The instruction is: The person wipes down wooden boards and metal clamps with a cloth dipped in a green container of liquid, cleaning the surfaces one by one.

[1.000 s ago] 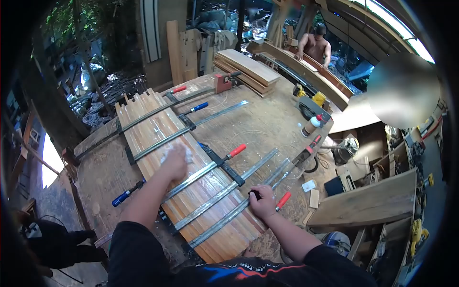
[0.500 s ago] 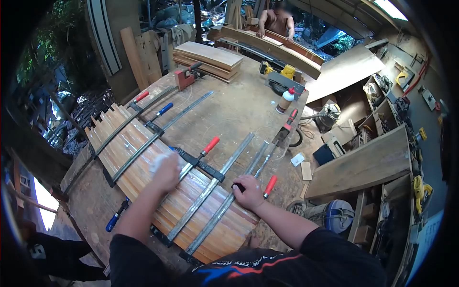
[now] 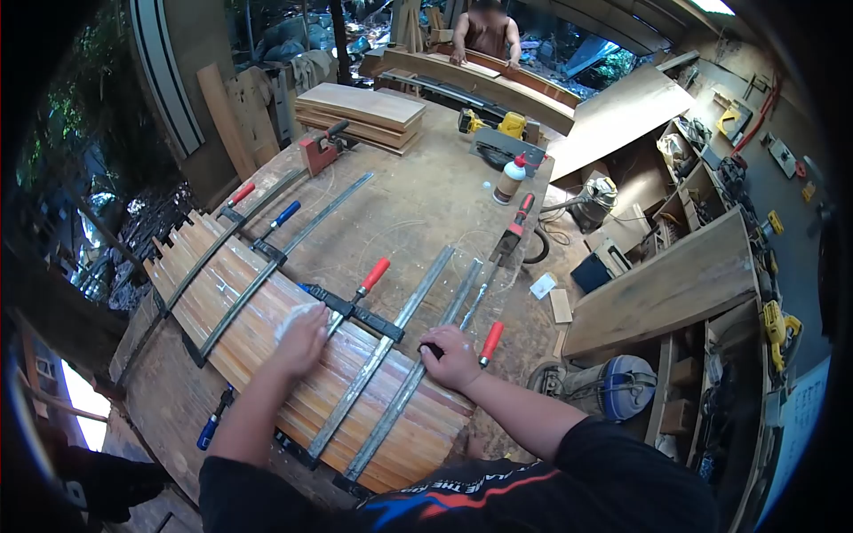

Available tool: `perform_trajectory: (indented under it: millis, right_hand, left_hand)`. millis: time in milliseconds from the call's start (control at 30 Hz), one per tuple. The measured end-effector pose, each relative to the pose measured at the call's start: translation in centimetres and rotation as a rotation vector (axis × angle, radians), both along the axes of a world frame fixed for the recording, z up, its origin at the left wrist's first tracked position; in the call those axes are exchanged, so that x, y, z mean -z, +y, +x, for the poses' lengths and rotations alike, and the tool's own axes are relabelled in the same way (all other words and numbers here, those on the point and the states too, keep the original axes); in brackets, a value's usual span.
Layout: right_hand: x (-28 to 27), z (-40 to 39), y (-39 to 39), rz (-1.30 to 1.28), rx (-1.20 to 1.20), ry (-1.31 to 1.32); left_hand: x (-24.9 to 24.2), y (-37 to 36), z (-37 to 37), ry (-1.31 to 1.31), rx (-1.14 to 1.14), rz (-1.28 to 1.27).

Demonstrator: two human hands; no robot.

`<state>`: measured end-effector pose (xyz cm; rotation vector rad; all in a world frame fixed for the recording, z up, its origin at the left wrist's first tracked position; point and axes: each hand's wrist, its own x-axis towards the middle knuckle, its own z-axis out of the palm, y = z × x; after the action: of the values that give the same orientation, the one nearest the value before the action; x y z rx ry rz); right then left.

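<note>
My left hand [image 3: 303, 345] presses a crumpled white cloth [image 3: 291, 322] onto a panel of narrow wooden strips [image 3: 264, 300], its fingers closed over the cloth. White smears show along the joints. Several bar clamps lie across the panel. My right hand [image 3: 451, 358] grips the dark head of the nearest bar clamp [image 3: 410, 384] at the panel's edge. A red clamp handle [image 3: 491, 343] sticks up just right of that hand. Another red handle [image 3: 374, 276] stands between my hands, beside a second steel bar [image 3: 422, 289].
A glue bottle [image 3: 510, 181] and a yellow circular saw [image 3: 506, 138] stand on the workbench [image 3: 382, 209]. Stacked boards [image 3: 360, 111] lie at the back left. Across the bench a person [image 3: 487, 40] handles a long board. Right are shelves and a shop vacuum [image 3: 626, 388].
The view has shifted, moving the scene slightly left and upward. My left hand shows more sharply, still on the panel with the cloth. My right hand stays on the clamp.
</note>
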<state>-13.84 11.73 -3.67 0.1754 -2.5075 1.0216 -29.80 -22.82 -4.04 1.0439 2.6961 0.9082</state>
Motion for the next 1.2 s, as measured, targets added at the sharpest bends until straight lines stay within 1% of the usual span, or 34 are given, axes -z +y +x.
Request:
perform_trajectory:
  millis: [33, 100, 133, 167, 233, 333, 367, 433, 467, 567, 633, 700, 733, 767, 833, 900, 933, 967, 1000, 1033, 1100, 1133, 1200]
  right_hand:
    - [0.0, -0.2, 0.2, 0.003, -0.005, 0.003]
    - [0.2, -0.2, 0.0, 0.010, 0.004, 0.008]
    - [0.1, -0.4, 0.1, 0.025, 0.014, 0.017]
    - [0.3, -0.1, 0.0, 0.035, 0.021, 0.016]
    - [-0.1, -0.4, -0.1, 0.022, 0.011, 0.013]
    - [-0.2, 0.1, 0.0, 0.019, 0.006, -0.002]
    - [-0.2, 0.0, -0.1, 0.014, 0.009, 0.002]
    - [-0.1, -0.1, -0.1, 0.020, -0.006, 0.008]
    - [-0.1, -0.2, 0.0, 0.027, -0.013, 0.007]
    - [0.1, -0.2, -0.1, -0.003, -0.007, 0.014]
    - [-0.8, -0.5, 0.0, 0.029, 0.014, 0.021]
    - [-1.4, -0.3, -0.3, 0.042, -0.012, -0.095]
    - [-0.3, -0.5, -0.4, 0.048, -0.004, -0.046]
    - [1.0, -0.6, -0.3, 0.049, 0.013, 0.007]
    - [0.7, -0.7, -0.4, 0.075, -0.003, 0.070]
    - [0.8, -0.3, -0.3, 0.079, -0.024, 0.053]
    - [0.8, -0.7, -0.3, 0.085, -0.027, 0.066]
    - [0.9, -0.2, -0.2, 0.096, -0.034, 0.049]
    - [0.9, -0.1, -0.3, 0.105, -0.038, 0.044]
    - [0.6, -0.6, -0.2, 0.117, -0.032, 0.052]
    - [0.2, -0.4, 0.1, 0.099, -0.021, 0.061]
    - [0.4, -0.3, 0.0, 0.092, -0.017, 0.056]
    - [0.9, -0.8, -0.4, 0.072, 0.005, 0.097]
  left_hand:
    - [-0.9, 0.7, 1.0, 0.036, 0.078, -0.001]
    - [-1.7, -0.4, -0.3, 0.076, 0.024, -0.150]
    - [-2.0, -1.1, -1.6, 0.098, -0.008, -0.217]
    - [-1.8, -2.4, -3.1, 0.072, -0.121, -0.156]
    - [-0.4, -4.7, -6.9, 0.129, -0.203, -0.191]
    - [-0.2, -2.4, -4.9, 0.199, -0.221, -0.254]
    - [0.7, -1.9, -3.2, 0.076, -0.139, -0.050]
    - [-1.3, 0.1, 1.0, 0.019, 0.074, -0.057]
    - [-1.9, -0.5, 0.7, -0.013, 0.085, -0.023]
    - [-0.9, -2.8, -4.0, 0.050, -0.202, -0.061]
    - [0.6, -4.6, -8.4, 0.115, -0.221, -0.120]
    - [1.1, -3.0, -7.1, 0.241, -0.253, -0.220]
    - [1.4, -3.0, -6.5, 0.182, -0.129, -0.148]
    - [-0.6, -1.0, -4.3, -0.108, -0.092, -0.139]
    - [1.3, 1.3, 0.7, 0.222, 0.038, -0.055]
    - [-0.7, 0.3, -0.2, 0.049, 0.071, -0.048]
    - [-1.6, -0.4, -1.5, 0.032, 0.087, -0.127]
    - [-2.4, -0.5, -1.9, -0.085, -0.195, -0.091]
    - [-2.9, -2.1, -4.1, -0.006, -0.283, -0.136]
    - [0.5, -4.6, -7.6, 0.187, -0.225, -0.120]
    - [1.0, -3.8, -7.3, 0.274, -0.262, -0.154]
    - [1.5, -3.5, -6.6, 0.276, -0.261, -0.175]
    - [1.0, -1.8, -5.1, 0.307, -0.258, -0.213]
